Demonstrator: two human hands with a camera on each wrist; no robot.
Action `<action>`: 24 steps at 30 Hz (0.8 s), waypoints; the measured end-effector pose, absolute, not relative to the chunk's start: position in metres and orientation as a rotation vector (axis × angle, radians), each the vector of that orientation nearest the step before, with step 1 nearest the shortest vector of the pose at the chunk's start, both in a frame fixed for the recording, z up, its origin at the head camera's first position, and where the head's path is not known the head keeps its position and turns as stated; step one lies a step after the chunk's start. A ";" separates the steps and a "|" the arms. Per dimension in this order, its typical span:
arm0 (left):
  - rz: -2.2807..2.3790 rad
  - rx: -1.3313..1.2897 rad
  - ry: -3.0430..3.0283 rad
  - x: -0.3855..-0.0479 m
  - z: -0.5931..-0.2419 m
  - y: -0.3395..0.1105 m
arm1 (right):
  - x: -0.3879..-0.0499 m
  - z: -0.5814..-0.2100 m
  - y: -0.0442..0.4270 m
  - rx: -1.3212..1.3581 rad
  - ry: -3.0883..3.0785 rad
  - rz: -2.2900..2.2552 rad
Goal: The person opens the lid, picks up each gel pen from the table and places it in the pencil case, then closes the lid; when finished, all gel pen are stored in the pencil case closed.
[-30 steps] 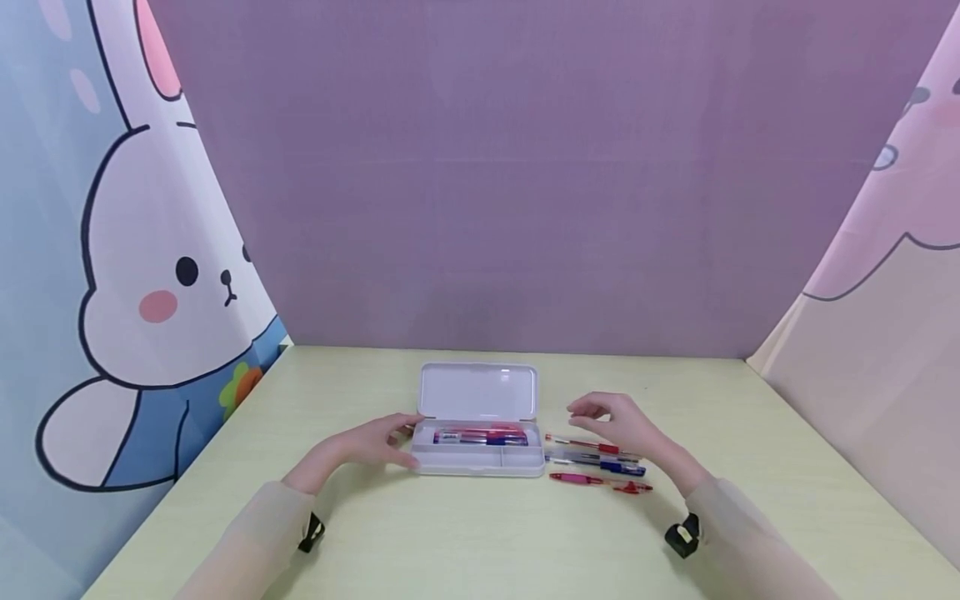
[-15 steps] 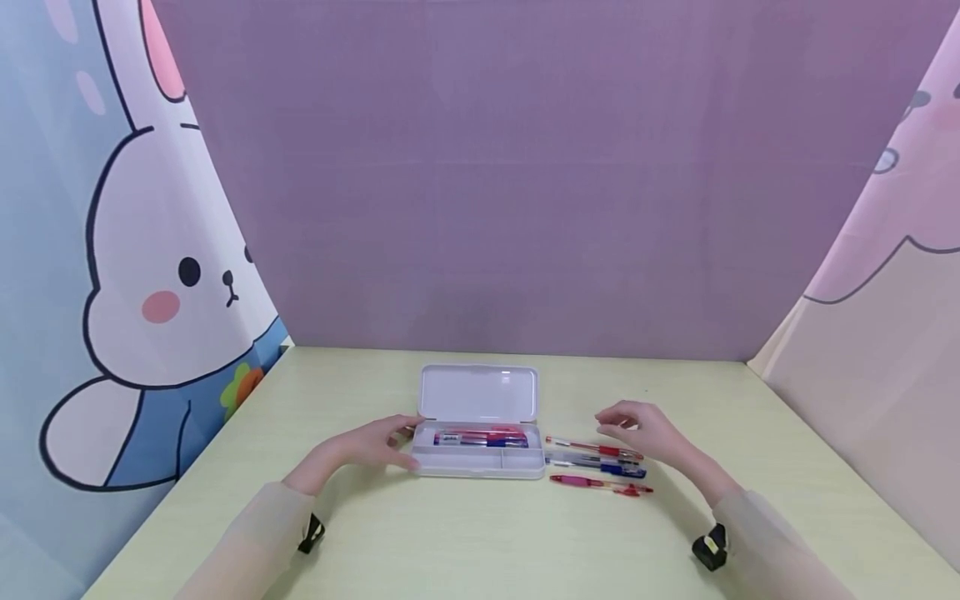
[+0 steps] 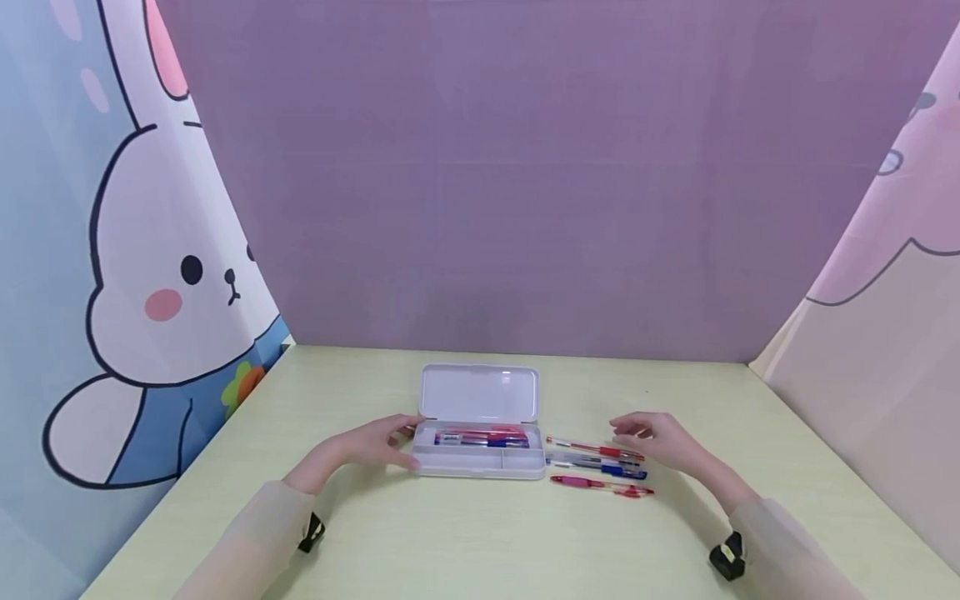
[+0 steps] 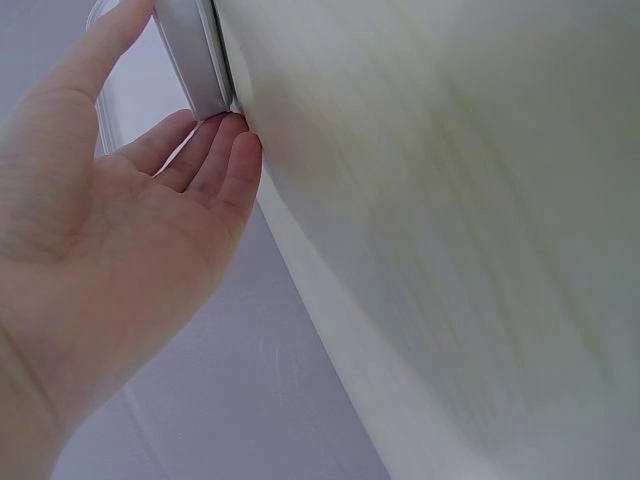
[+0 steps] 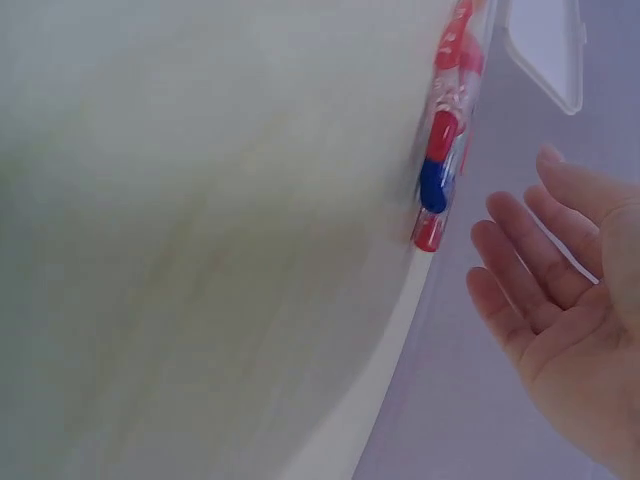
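Note:
A white pencil case (image 3: pixel 457 460) stands on the table with its lid (image 3: pixel 478 393) raised at the back. Red and blue pens (image 3: pixel 480 437) lie in its rear compartment. My left hand (image 3: pixel 367 442) grips the case's left end, thumb at the front corner and fingers at the rear, as the left wrist view also shows. To the right of the case lie a red pen (image 3: pixel 600 450), a clear pen with a blue grip (image 3: pixel 611 469) and a pink-and-red pen (image 3: pixel 600 486). Beyond the red pen's right end hovers my right hand (image 3: pixel 663 440), fingers loosely bent, holding nothing.
A pale wooden table (image 3: pixel 480 542) carries everything. Behind it rises a purple panel (image 3: pixel 480 183). Curtains with cartoon figures flank both sides, a rabbit (image 3: pixel 172 250) on the left. Black wrist devices (image 3: pixel 727 557) sit on both sleeves.
My right hand has moved to the right and slightly toward me, away from the case, above the loose pens' right ends. The left hand and the case have stayed in place.

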State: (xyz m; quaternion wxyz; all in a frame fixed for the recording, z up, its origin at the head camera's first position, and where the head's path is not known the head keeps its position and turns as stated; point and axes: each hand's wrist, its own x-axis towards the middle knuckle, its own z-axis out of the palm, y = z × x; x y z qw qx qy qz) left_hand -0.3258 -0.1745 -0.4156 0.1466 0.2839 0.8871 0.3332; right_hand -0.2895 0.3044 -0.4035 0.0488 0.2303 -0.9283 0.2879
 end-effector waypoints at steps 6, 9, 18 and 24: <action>0.949 0.817 2.559 -0.325 -0.414 -0.173 | -0.288 -0.405 0.308 0.660 -2.865 0.863; 0.947 0.809 2.561 -0.323 -0.413 -0.173 | -0.288 -0.406 0.308 0.657 -2.884 0.862; 0.940 0.816 2.563 -0.323 -0.413 -0.174 | -0.291 -0.410 0.308 0.735 -2.901 0.812; 0.965 0.832 2.546 -0.328 -0.417 -0.175 | -0.292 -0.412 0.309 0.767 -2.901 0.783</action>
